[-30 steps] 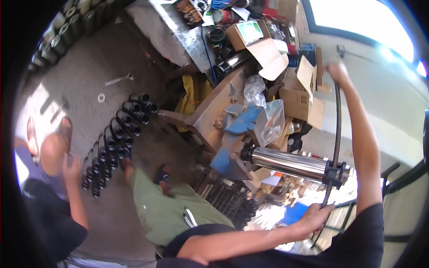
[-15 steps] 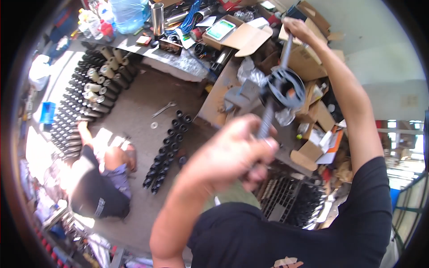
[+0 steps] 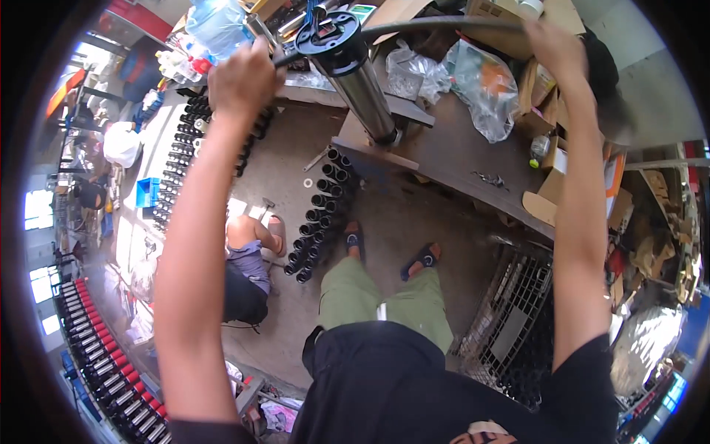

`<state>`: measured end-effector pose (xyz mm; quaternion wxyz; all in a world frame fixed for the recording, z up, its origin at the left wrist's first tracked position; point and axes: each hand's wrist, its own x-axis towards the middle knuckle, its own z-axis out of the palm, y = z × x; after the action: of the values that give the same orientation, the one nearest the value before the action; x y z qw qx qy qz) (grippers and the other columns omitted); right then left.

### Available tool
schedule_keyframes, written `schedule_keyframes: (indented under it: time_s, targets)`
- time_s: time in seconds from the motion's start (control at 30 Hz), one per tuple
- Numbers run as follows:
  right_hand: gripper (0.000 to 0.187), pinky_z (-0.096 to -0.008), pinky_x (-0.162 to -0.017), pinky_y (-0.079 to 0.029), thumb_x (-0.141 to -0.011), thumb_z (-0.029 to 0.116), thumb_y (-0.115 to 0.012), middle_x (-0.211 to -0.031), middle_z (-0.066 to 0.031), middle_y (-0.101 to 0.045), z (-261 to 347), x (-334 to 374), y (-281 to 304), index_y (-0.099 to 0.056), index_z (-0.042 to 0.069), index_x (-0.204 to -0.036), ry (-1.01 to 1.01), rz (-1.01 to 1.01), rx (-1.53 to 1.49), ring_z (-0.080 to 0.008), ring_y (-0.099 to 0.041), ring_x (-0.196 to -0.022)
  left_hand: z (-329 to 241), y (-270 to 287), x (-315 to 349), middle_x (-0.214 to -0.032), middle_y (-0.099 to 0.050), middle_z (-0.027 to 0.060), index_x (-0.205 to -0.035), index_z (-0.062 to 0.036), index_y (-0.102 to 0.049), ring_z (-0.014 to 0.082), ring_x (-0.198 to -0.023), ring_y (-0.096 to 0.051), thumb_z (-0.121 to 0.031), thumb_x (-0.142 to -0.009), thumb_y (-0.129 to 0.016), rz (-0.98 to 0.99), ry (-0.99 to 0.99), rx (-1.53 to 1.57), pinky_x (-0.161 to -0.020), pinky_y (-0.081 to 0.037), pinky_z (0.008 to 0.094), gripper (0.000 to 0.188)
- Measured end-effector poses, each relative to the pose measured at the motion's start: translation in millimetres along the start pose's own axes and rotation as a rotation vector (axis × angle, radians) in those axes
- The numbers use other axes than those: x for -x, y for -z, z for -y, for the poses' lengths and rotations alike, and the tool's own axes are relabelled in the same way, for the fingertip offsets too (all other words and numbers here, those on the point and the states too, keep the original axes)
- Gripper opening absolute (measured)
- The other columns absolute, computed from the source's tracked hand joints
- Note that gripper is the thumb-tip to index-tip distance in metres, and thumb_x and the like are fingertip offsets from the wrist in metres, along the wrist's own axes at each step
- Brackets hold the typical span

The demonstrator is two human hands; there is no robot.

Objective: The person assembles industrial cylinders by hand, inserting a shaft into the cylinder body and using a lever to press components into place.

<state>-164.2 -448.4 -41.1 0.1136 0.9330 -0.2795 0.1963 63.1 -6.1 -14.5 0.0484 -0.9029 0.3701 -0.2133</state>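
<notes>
A silver metal tube [image 3: 364, 96] with a black, holed cap stands tilted at the bench edge, its lower end beside a metal vise [image 3: 410, 112]. Across its top lies a long two-handled wrench [image 3: 444, 24], with the ring-shaped head [image 3: 329, 37] over the cap. My left hand [image 3: 244, 81], smeared by motion, is closed round the short visible end of one handle. Far out to the right, my right hand [image 3: 558, 53] is closed on the other handle's end. Both arms reach forward, spread wide.
Clear plastic bags [image 3: 484, 89] and cardboard boxes lie on the workbench [image 3: 481, 159]. Rows of black tubes [image 3: 318, 211] stand on the floor. A person crouches at left, one leg [image 3: 248, 235] showing. A wire crate [image 3: 514, 318] sits below the bench at right.
The wrench has swung from running away from me to lying crosswise. My left hand has moved far forward and left; my right hand has shifted right. The view has turned, uncovering the tube and my feet.
</notes>
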Motion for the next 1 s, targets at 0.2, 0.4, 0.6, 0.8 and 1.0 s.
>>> schedule_keyframes:
  time_s: [0.2, 0.4, 0.6, 0.8, 1.0]
  targets:
    - [0.036, -0.0493, -0.069, -0.054, -0.1, 0.031, -0.049, -0.078, -0.0208, -0.069, 48, 115, 128, -0.071, 0.002, -0.095, -0.219, 0.059, 0.257, -0.0406, -0.068, -0.073, -1, -41, -59, -0.08, -0.068, 0.0106, -0.08, -0.0114, -0.06, 0.0346, -0.073, -0.07, -0.032, -0.089, -0.058, -0.391, -0.228, 0.307, -0.061, -0.056, 0.0462, 0.023]
    - [0.052, -0.0504, -0.074, -0.053, -0.094, 0.033, -0.044, -0.078, -0.025, -0.069, 63, 109, 123, -0.072, -0.002, -0.07, -0.394, -0.068, 0.178, -0.0425, -0.068, -0.073, -6, -43, -60, -0.066, -0.061, 0.006, -0.065, -0.0128, -0.06, 0.0263, -0.062, -0.062, -0.024, -0.078, -0.067, -0.767, -0.191, 0.521, -0.052, -0.048, 0.0394, 0.019]
    - [0.055, -0.0505, -0.079, -0.053, -0.097, 0.035, -0.04, -0.077, -0.023, -0.07, 79, 144, 143, -0.071, 0.001, -0.068, -0.456, -0.109, 0.394, -0.0407, -0.07, -0.075, -9, -73, -83, -0.064, -0.06, 0.0048, -0.066, -0.0143, -0.062, 0.0247, -0.062, -0.063, -0.021, -0.079, -0.067, -0.796, -0.382, 0.625, -0.051, -0.048, 0.0373, 0.015]
    - [0.064, -0.0516, -0.078, -0.052, -0.1, 0.044, -0.04, -0.067, -0.0251, -0.065, 171, 210, 183, -0.072, -0.001, -0.068, -0.618, -0.077, 0.355, -0.043, -0.067, -0.069, -2, -85, -111, -0.063, -0.059, 0.0039, -0.069, -0.0152, -0.059, 0.0246, -0.059, -0.064, -0.036, -0.088, -0.062, -0.83, -0.465, 0.618, -0.049, -0.048, 0.0391, 0.029]
    - [0.061, -0.0549, -0.072, -0.052, -0.101, 0.045, -0.045, -0.071, -0.0279, -0.065, 186, 233, 205, -0.072, -0.003, -0.073, -0.684, -0.05, 0.237, -0.0468, -0.065, -0.07, -26, -51, -99, -0.097, -0.061, 0.0186, -0.102, -0.0032, -0.06, 0.0348, -0.102, -0.059, -0.036, -0.081, -0.065, -0.721, -0.243, 0.762, -0.087, -0.047, 0.048, 0.039]
